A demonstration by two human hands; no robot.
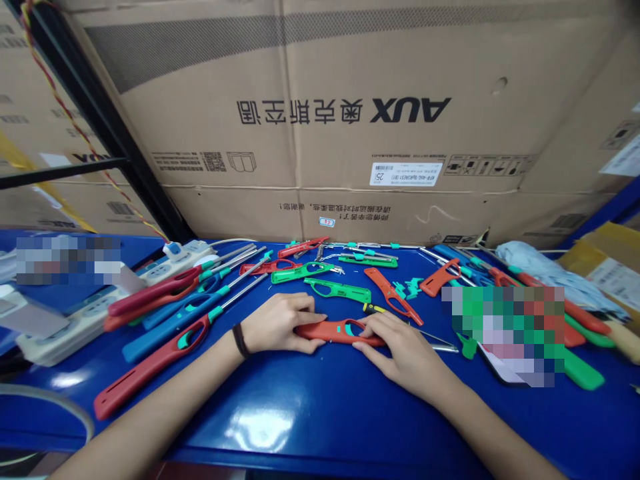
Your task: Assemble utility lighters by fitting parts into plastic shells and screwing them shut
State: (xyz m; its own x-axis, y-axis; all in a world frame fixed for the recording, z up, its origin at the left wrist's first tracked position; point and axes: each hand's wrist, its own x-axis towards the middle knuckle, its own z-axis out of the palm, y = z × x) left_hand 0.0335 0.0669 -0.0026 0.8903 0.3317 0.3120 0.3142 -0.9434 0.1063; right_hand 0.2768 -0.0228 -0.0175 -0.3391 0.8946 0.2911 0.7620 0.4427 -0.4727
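Observation:
Both hands grip an orange-red lighter (333, 331) of the long-nosed kind, held level just above the blue table. My left hand (286, 325) pinches its handle end, thumb and fingers on opposite edges. Around the trigger loop and front end is my right hand (393, 339), its fingers closed. A teal trigger shows inside the loop. From beneath the right hand a thin metal rod (444, 347) sticks out to the right; whether it belongs to the lighter is hidden. Just behind that hand lies a screwdriver with a yellow and black handle (374, 309).
Green half shells (343, 291), red shells (393, 297) and small teal parts (413, 288) lie behind the hands. Whole lighters (150, 365) are piled at left, beside a white power strip (95, 313). More lighters lie at right. A large cardboard box (320, 147) stands at the back.

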